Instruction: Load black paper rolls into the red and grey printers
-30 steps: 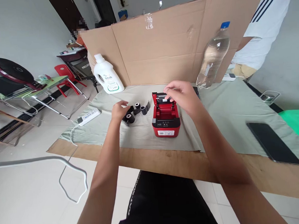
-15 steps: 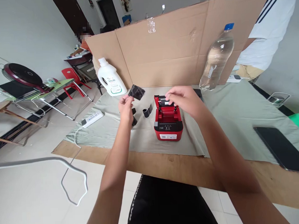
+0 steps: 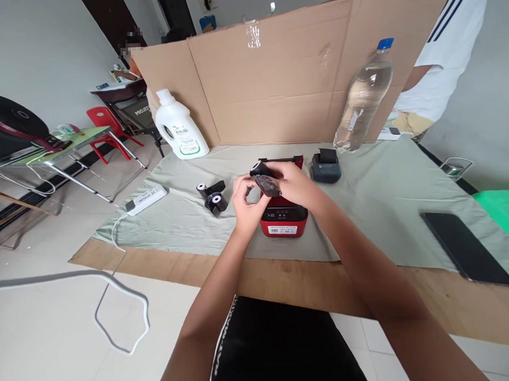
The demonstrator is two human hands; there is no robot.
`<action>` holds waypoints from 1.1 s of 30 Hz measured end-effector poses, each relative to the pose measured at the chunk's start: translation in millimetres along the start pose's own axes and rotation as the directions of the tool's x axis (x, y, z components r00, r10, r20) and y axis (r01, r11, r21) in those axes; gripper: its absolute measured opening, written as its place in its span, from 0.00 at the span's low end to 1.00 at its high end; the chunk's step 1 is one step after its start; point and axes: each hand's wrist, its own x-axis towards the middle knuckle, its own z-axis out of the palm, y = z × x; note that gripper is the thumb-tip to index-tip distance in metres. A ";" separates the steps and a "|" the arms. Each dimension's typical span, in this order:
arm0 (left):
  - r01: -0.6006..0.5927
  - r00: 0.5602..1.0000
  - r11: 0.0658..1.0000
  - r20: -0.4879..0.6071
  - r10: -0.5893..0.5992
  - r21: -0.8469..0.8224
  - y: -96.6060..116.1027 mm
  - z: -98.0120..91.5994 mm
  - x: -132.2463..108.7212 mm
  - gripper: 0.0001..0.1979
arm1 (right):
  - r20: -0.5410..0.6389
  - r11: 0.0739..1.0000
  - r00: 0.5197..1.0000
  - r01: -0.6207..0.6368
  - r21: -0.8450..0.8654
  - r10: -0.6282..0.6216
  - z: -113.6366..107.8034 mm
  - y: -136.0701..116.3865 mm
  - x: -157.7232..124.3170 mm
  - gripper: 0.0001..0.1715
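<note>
My left hand (image 3: pixel 245 205), its thumb and fingers curved in a pinch, is at the edge of a dark glossy sheet (image 3: pixel 268 185). My right hand (image 3: pixel 294 182) closes round a small black roll (image 3: pixel 259 168) just behind that sheet. Whether sheet and roll are joined, I cannot tell. Both hands hover over a red and black label printer (image 3: pixel 284 227), hiding its inside. Its raised lid (image 3: pixel 298 161) shows behind my right hand. To the left of my left hand, black rolls with white cores (image 3: pixel 216 200) lie on the cloth.
A small dark grey printer (image 3: pixel 326 167) sits to the right. Further right lies a black phone or tablet (image 3: pixel 466 246). A white detergent jug (image 3: pixel 182 129), a water bottle (image 3: pixel 364 99) and a cardboard screen (image 3: pixel 275 93) stand behind. A power strip (image 3: pixel 146 199) lies left.
My left hand has moved right with the dark sheet, to the printer. My right hand has come in to meet it, and a black roll is in its fingers. The view has shifted slightly.
</note>
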 end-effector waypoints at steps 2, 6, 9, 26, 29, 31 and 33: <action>-0.066 0.998 0.997 0.005 0.066 0.040 2.3 -7.2 -0.7 0.24 | 0.023 0.999 0.999 -0.026 -0.032 0.027 -1.8 -2.4 -1.1 0.10; -0.210 0.965 0.976 0.168 0.199 0.050 14.1 -19.6 -8.0 0.36 | 0.018 0.976 0.984 -0.174 -0.132 0.177 -14.0 -6.8 -6.3 0.09; -0.301 0.919 0.952 0.282 0.275 0.052 21.2 -26.5 -18.9 0.14 | 0.114 0.917 0.946 -0.258 -0.305 0.304 -28.0 -7.1 -10.4 0.12; -0.275 0.851 0.961 0.476 0.222 0.044 15.9 -24.4 -35.3 0.02 | 0.085 0.599 0.911 -0.192 -0.778 0.403 -8.6 33.4 2.1 0.14; -0.241 0.862 0.969 0.470 0.192 0.046 17.6 -23.9 -34.5 0.01 | 0.122 0.591 0.906 -0.158 -0.791 0.406 -6.1 41.6 2.9 0.14; -0.233 0.861 0.971 0.474 0.181 0.052 18.9 -23.4 -33.9 0.01 | 0.168 0.574 0.897 -0.109 -0.812 0.409 -6.3 45.5 3.0 0.15; -0.232 0.858 0.971 0.480 0.180 0.050 19.9 -22.9 -33.3 0.02 | 0.198 0.557 0.880 -0.088 -0.826 0.432 -7.3 46.7 3.3 0.15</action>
